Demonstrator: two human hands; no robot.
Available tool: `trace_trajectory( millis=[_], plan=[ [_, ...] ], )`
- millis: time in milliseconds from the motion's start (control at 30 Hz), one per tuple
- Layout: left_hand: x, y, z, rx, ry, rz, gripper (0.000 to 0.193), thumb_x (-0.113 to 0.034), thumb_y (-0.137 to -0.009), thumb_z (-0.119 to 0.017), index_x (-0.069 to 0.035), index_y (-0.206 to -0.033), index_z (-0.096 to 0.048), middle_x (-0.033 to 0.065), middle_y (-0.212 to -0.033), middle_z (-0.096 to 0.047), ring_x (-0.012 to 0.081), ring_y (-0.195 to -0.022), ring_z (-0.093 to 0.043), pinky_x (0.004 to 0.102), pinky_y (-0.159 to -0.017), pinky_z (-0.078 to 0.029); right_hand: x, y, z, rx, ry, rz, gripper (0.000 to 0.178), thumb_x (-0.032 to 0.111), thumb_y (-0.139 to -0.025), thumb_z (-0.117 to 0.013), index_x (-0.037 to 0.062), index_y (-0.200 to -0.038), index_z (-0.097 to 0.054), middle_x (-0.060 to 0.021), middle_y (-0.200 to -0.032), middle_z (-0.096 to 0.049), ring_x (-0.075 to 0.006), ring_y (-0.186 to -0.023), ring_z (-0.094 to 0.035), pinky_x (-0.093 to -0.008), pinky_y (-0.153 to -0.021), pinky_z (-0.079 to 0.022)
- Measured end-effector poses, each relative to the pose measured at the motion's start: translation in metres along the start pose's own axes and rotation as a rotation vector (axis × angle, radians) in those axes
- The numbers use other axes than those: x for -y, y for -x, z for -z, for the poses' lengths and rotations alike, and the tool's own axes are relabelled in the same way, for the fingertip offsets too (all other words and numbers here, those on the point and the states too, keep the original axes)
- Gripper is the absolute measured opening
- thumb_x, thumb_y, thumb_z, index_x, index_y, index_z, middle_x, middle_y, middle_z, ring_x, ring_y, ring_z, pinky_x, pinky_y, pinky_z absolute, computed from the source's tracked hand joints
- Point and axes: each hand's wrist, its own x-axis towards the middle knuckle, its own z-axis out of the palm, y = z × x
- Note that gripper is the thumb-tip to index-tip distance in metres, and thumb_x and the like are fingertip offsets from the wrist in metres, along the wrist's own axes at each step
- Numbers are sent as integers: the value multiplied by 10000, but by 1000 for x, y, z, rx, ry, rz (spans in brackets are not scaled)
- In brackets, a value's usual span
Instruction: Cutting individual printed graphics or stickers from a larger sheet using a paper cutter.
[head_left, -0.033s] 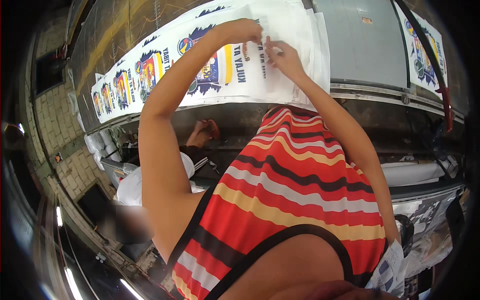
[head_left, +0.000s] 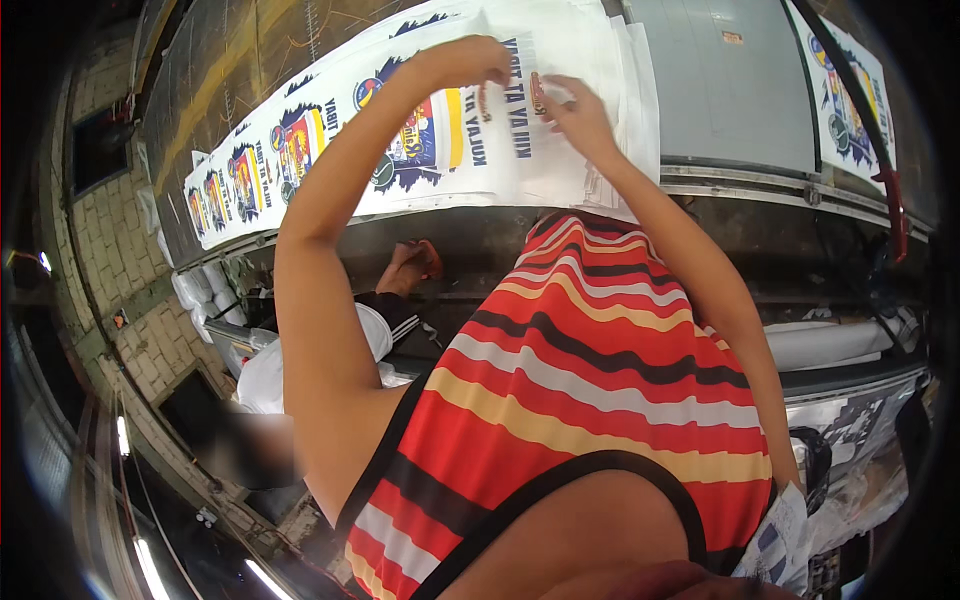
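A stack of white printed sheets, with coloured pictures and dark lettering, spreads under both hands. My left hand is closed at the right edge of an upper printed sheet, its fingertips bent down and partly hidden. That edge looks raised and blurred, beside a column of dark lettering on the sheet below. Just right of this lettering is my right hand, fingers bent but apart, close over a small reddish printed mark. I see nothing held in it.
A grey panel adjoins the stack on the right, with another printed sheet beyond it. A black bar with a red end crosses there. Below the table's left part, a person in white is low down, near my left arm.
My left hand has shifted slightly left, and more of the dark lettering shows beside it. My right hand has drawn a little to the right, away from the lettering.
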Motion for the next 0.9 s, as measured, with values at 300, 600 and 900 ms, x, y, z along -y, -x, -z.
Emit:
trace_trajectory(
  millis=[300, 600, 900],
  plan=[
    [0, 36, 45, -153, 96, 84, 157, -32, -899, -618, -10, -979, -751, 117, -967, -684, 276, -905, -684, 351, -813, -530, 8, 22, 46, -18, -238, -361, 739, 99, -864, -631, -94, -1495, -298, -248, -1300, -574, -277, -861, -728, -321, -646, -602],
    [-8, -65, -24, -21, 151, 7, 177, -45, -891, -591, -36, -1029, -703, 105, -972, -683, 271, -933, -674, 367, -814, -530, -1, -5, 37, 74, -41, -427, 459, 168, -882, -670, -85, -1254, -580, -140, -996, -657, -192, -621, -682, -321, -511, -585],
    [-7, -91, -34, 14, 69, -36, 171, -23, -873, -647, -64, -1036, -681, 108, -994, -704, 291, -947, -679, 403, -823, -527, -14, -5, 31, -3, -36, -387, 312, 200, -910, -687, -59, -1083, -698, -105, -878, -692, -155, -570, -667, -288, -477, -582]
  ],
)
